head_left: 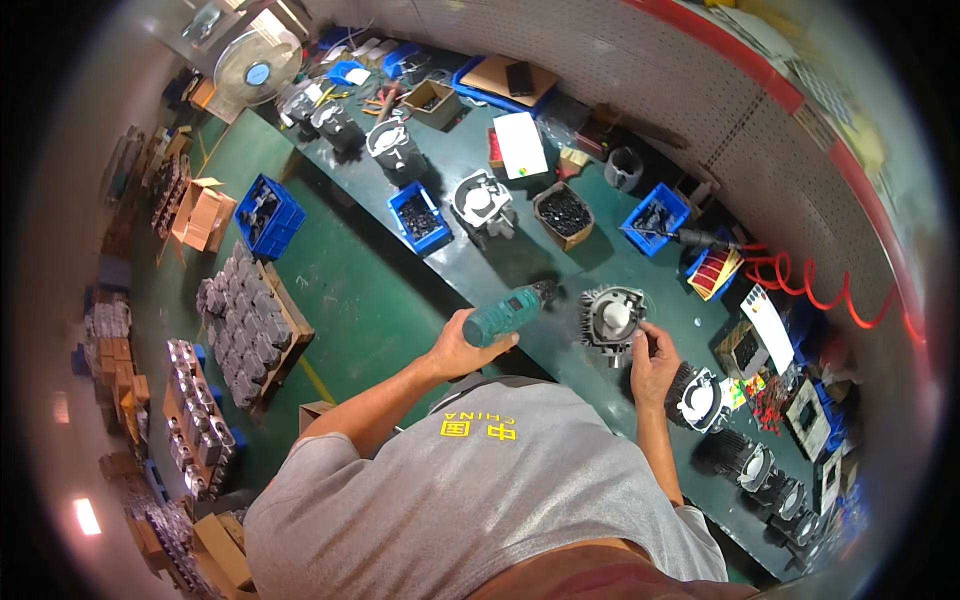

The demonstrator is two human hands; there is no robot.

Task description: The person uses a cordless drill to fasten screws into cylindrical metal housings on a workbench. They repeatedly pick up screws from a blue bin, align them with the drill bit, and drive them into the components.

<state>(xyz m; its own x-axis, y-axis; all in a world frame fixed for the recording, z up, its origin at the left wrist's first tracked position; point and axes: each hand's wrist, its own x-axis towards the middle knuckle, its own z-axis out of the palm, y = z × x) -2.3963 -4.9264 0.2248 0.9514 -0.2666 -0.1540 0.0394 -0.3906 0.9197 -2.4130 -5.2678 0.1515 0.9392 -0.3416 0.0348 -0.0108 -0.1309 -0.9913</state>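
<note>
My left hand (462, 350) is wrapped round the grip of a teal cordless drill (503, 315). The dark chuck points away to the right, over the workbench and short of the housing. In front of me on the bench sits a finned metal housing (600, 318) with a pale round part in its middle. The thumb and fingers of my right hand (655, 362) pinch its right rim. Just beside my right wrist lies another finned housing (699, 398) with a light inner face.
Similar housings (483, 203) stand along the workbench (545, 365). A blue bin (420, 217) and a box (563, 215) hold small dark parts. A red coiled hose (800, 290) hangs at the right by an air tool. A pallet of grey castings (250, 325) is on the floor left.
</note>
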